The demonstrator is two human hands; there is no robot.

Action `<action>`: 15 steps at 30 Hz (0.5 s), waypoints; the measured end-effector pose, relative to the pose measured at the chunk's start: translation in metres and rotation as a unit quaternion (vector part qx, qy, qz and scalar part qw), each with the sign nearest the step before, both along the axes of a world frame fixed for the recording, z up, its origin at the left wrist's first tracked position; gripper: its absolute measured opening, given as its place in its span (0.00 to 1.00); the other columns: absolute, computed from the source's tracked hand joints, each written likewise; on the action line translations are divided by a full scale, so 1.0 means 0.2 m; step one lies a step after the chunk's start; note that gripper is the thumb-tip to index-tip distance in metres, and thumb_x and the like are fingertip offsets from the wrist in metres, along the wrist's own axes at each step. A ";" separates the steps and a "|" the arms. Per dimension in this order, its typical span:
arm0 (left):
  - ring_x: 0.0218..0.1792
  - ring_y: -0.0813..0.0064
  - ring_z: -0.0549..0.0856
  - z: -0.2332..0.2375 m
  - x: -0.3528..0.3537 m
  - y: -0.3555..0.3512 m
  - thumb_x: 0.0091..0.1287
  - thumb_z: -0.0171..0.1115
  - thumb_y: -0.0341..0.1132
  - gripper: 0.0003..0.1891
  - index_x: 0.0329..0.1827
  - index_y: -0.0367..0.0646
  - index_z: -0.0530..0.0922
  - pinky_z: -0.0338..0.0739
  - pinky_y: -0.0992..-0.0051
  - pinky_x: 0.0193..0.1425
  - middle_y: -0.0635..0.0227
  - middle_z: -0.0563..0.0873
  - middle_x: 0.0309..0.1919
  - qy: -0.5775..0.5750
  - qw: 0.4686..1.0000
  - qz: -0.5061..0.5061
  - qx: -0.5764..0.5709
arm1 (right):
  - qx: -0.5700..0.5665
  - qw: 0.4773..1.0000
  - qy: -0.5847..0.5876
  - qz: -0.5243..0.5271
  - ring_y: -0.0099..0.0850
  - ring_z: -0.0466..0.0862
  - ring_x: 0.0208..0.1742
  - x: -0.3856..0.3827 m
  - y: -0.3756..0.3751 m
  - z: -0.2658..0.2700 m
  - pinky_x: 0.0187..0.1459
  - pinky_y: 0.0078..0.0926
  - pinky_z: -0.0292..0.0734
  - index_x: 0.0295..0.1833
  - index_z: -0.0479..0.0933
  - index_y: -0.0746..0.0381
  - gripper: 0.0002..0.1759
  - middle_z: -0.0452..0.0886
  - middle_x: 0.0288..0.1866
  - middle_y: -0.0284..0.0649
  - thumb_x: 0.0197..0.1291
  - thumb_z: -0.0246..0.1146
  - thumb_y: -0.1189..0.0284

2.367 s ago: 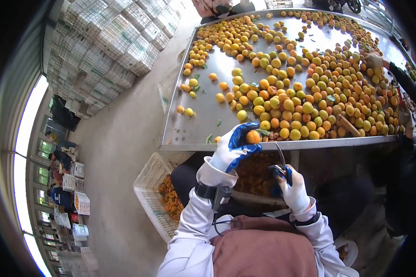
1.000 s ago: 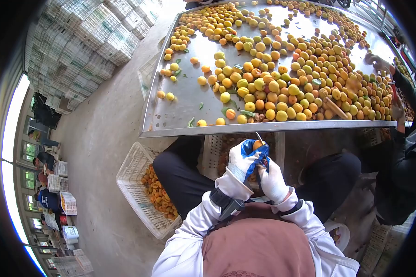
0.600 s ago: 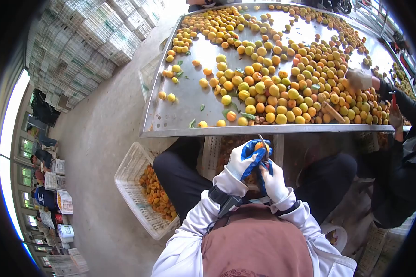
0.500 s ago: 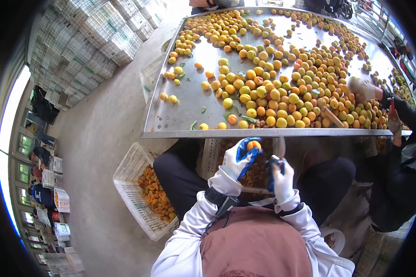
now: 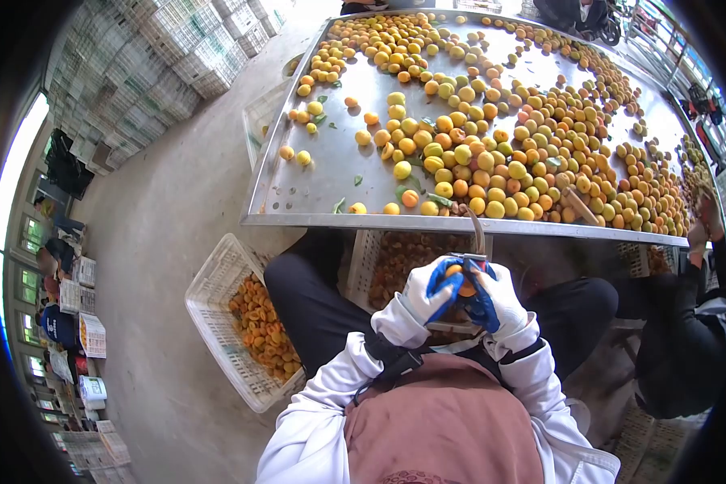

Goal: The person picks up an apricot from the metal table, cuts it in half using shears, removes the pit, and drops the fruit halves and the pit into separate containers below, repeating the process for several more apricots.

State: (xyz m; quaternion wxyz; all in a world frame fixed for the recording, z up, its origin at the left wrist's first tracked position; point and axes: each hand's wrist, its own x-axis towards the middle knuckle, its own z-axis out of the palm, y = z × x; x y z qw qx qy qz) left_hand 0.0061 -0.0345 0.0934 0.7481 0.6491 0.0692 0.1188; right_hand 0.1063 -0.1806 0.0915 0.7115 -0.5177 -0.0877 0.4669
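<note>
My left hand [image 5: 431,290], in a white and blue glove, is closed round an orange apricot [image 5: 458,278]. My right hand [image 5: 494,297], gloved the same way, grips a knife [image 5: 477,234] whose curved blade points up toward the table edge. Both hands meet at the fruit, and the right fingers touch it too. They are over a crate of fruit pieces [image 5: 411,262] under the front edge of the metal table [image 5: 298,189]. Many yellow and orange apricots [image 5: 484,161] lie on the tabletop.
A white crate of orange fruit halves [image 5: 258,339] stands on the floor at left. Stacked crates [image 5: 137,89] rise at the upper left. At right, a person in dark clothes [image 5: 678,331] sits with hands by the table edge. More people are at the far left.
My right hand has moved left and up with the knife to meet my left hand at the apricot. The co-worker's hand has left the fruit pile at right.
</note>
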 end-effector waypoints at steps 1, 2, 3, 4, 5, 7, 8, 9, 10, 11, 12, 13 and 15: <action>0.44 0.80 0.84 -0.01 0.00 0.00 0.77 0.58 0.35 0.14 0.55 0.33 0.81 0.79 0.77 0.53 0.66 0.87 0.43 0.023 0.998 0.018 -0.046 | 0.033 0.999 -0.009 -0.010 0.22 0.83 0.42 -0.02 0.01 -0.02 0.44 0.21 0.81 0.59 0.81 0.69 0.18 0.87 0.46 0.38 0.73 0.63 0.66; 0.43 0.81 0.84 -0.02 0.00 0.01 0.78 0.57 0.37 0.14 0.54 0.34 0.81 0.79 0.78 0.52 0.67 0.87 0.42 0.005 0.995 0.022 -0.095 | 0.067 0.997 -0.019 -0.021 0.22 0.84 0.43 -0.03 0.01 -0.03 0.44 0.20 0.81 0.60 0.80 0.69 0.19 0.86 0.47 0.38 0.72 0.64 0.66; 0.43 0.82 0.83 -0.02 0.00 0.03 0.79 0.56 0.39 0.15 0.52 0.35 0.82 0.79 0.78 0.51 0.69 0.87 0.42 -0.014 0.989 0.025 -0.144 | 0.067 0.997 -0.019 -0.020 0.22 0.84 0.43 -0.04 0.03 -0.02 0.44 0.20 0.81 0.60 0.80 0.69 0.19 0.86 0.47 0.38 0.72 0.64 0.66; 0.43 0.82 0.83 -0.01 0.01 0.03 0.79 0.56 0.39 0.15 0.52 0.35 0.82 0.79 0.78 0.51 0.69 0.87 0.42 -0.015 0.989 0.026 -0.144 | 0.073 0.996 -0.009 -0.045 0.23 0.84 0.43 -0.06 0.06 0.00 0.44 0.20 0.81 0.60 0.80 0.69 0.20 0.86 0.48 0.38 0.71 0.65 0.67; 0.37 0.83 0.83 0.00 0.02 0.05 0.80 0.53 0.42 0.18 0.52 0.34 0.82 0.78 0.81 0.43 0.69 0.87 0.39 -0.010 0.988 0.033 -0.147 | 0.080 0.994 0.000 -0.070 0.23 0.84 0.43 -0.07 0.08 0.02 0.44 0.20 0.81 0.61 0.79 0.69 0.21 0.86 0.49 0.38 0.70 0.66 0.67; 0.32 0.85 0.83 -0.01 0.05 0.10 0.81 0.50 0.45 0.21 0.53 0.34 0.82 0.76 0.84 0.34 0.70 0.86 0.37 -0.009 0.988 0.043 -0.148 | 0.084 0.994 -0.013 -0.075 0.24 0.85 0.42 -0.08 0.10 -0.04 0.42 0.19 0.81 0.62 0.78 0.68 0.22 0.85 0.47 0.38 0.72 0.66 0.63; 0.27 0.85 0.80 -0.08 0.07 0.16 0.80 0.53 0.46 0.20 0.51 0.34 0.82 0.75 0.83 0.30 0.71 0.84 0.33 -0.030 0.988 0.045 -0.143 | 0.062 0.993 -0.028 -0.096 0.23 0.84 0.36 -0.09 0.10 -0.06 0.36 0.19 0.80 0.60 0.78 0.67 0.20 0.85 0.44 0.37 0.72 0.65 0.63; 0.21 0.86 0.77 -0.05 0.09 0.20 0.80 0.55 0.47 0.20 0.50 0.35 0.82 0.73 0.82 0.25 0.72 0.82 0.29 -0.050 0.988 0.046 -0.137 | 0.041 0.991 -0.042 -0.116 0.22 0.82 0.30 -0.09 0.11 -0.04 0.29 0.18 0.78 0.58 0.79 0.66 0.19 0.85 0.40 0.36 0.72 0.65 0.63; 0.13 0.85 0.71 0.02 0.08 0.22 0.80 0.54 0.49 0.22 0.49 0.34 0.81 0.68 0.80 0.17 0.72 0.78 0.22 -0.045 0.978 0.057 -0.193 | 0.022 0.992 -0.010 -0.122 0.20 0.76 0.21 -0.10 0.11 0.01 0.19 0.18 0.71 0.55 0.79 0.63 0.15 0.84 0.34 0.36 0.73 0.64 0.64; 0.12 0.84 0.70 0.00 0.11 0.29 0.80 0.54 0.49 0.22 0.47 0.35 0.81 0.68 0.80 0.17 0.72 0.76 0.19 -0.067 0.974 0.087 -0.200 | 0.024 0.993 -0.014 -0.118 0.20 0.76 0.21 -0.10 0.11 0.03 0.19 0.18 0.71 0.55 0.79 0.63 0.15 0.84 0.34 0.36 0.73 0.64 0.64; 0.19 0.87 0.72 -0.02 0.14 0.39 0.81 0.53 0.42 0.19 0.47 0.30 0.81 0.67 0.82 0.23 0.78 0.77 0.24 -0.053 0.980 0.110 -0.155 | 0.015 0.990 -0.008 -0.142 0.20 0.74 0.19 -0.09 0.11 0.04 0.18 0.19 0.69 0.55 0.78 0.63 0.14 0.84 0.34 0.37 0.73 0.63 0.64; 0.20 0.87 0.74 0.02 0.18 0.46 0.80 0.56 0.39 0.15 0.48 0.34 0.82 0.69 0.83 0.25 0.78 0.78 0.25 -0.035 0.982 0.172 -0.067 | 0.005 0.986 -0.001 -0.167 0.21 0.73 0.18 -0.09 0.11 0.05 0.16 0.19 0.67 0.56 0.78 0.62 0.14 0.84 0.34 0.38 0.74 0.62 0.64; 0.33 0.77 0.84 -0.01 0.23 0.61 0.71 0.66 0.39 0.11 0.52 0.46 0.84 0.78 0.74 0.40 0.70 0.86 0.33 0.095 0.902 0.275 0.318 | 0.025 0.976 0.013 -0.214 0.23 0.73 0.16 -0.04 0.12 0.03 0.17 0.22 0.70 0.53 0.78 0.65 0.14 0.83 0.30 0.39 0.74 0.61 0.65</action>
